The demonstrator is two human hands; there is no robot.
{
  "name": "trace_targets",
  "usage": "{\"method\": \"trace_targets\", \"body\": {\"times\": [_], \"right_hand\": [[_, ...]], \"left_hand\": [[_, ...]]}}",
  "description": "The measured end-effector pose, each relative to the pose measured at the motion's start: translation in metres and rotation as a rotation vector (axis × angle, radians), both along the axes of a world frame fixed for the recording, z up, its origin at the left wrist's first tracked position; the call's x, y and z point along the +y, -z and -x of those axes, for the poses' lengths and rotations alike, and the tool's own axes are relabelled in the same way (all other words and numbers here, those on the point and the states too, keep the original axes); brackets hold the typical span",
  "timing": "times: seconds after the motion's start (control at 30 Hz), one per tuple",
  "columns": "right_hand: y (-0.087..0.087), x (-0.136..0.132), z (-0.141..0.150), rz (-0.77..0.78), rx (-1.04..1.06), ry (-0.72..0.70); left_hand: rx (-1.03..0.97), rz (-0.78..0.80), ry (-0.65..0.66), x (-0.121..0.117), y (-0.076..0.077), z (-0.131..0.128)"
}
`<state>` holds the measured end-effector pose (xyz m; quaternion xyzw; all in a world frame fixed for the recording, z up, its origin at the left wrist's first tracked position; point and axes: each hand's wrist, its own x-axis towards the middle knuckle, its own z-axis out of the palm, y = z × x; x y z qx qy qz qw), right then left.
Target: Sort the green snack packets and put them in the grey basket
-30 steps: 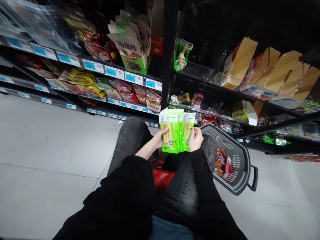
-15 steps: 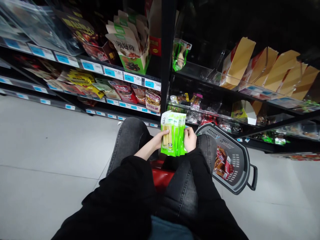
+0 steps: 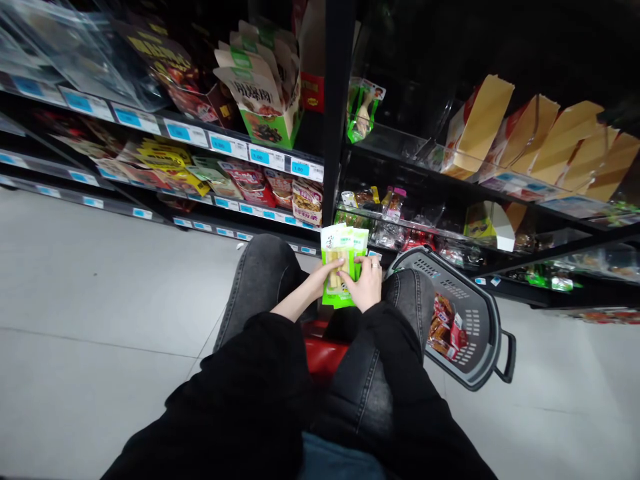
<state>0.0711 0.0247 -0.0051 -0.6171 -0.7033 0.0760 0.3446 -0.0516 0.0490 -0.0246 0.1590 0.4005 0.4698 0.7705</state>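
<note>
Between my knees I hold a small stack of green-and-white snack packets (image 3: 331, 248), with pale yellow sticks showing through the front one. My left hand (image 3: 320, 279) grips the stack from its left side, thumb across the front. My right hand (image 3: 367, 283) closes on the right side, its thumb on the front packet and a ring on one finger. The packets overlap in a bundle, and the fingers behind them are hidden. Beside my right knee stands a grey shopping basket (image 3: 473, 293) holding several red-and-brown snack packets (image 3: 445, 327).
Ahead are black store shelves (image 3: 340, 80) with blue-and-white price labels. Opened cardboard boxes (image 3: 480, 127) stand at the upper right; a green-and-white box (image 3: 265, 100) is at upper left. A single green packet (image 3: 364, 110) stands beside the shelf post. Under me is a red seat (image 3: 323, 357).
My right hand has moved left over the front of the packets, its thumb now on them. The fanned packets are drawn closer together. The basket stays in place.
</note>
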Motion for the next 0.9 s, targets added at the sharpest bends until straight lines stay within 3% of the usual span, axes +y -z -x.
{"method": "trace_targets", "body": {"times": [0.17,0.43,0.67,0.8,0.9], "right_hand": [[-0.001,0.0,-0.001,0.062,0.141,-0.004],[0.005,0.012,-0.026,0.199,0.831,0.069],[-0.001,0.018,-0.047,0.456,1.489,-0.115],[-0.008,0.012,-0.047,0.401,1.751,-0.217],[-0.012,0.009,-0.047,0.392,1.787,-0.265]], "left_hand": [[-0.009,-0.007,0.006,-0.001,0.001,-0.001],[-0.009,0.033,-0.07,0.005,0.007,0.004],[-0.081,0.084,-0.066,0.008,0.011,0.009],[-0.131,0.097,-0.049,0.008,0.011,0.008],[-0.124,0.106,-0.048,0.007,0.01,0.009]]}}
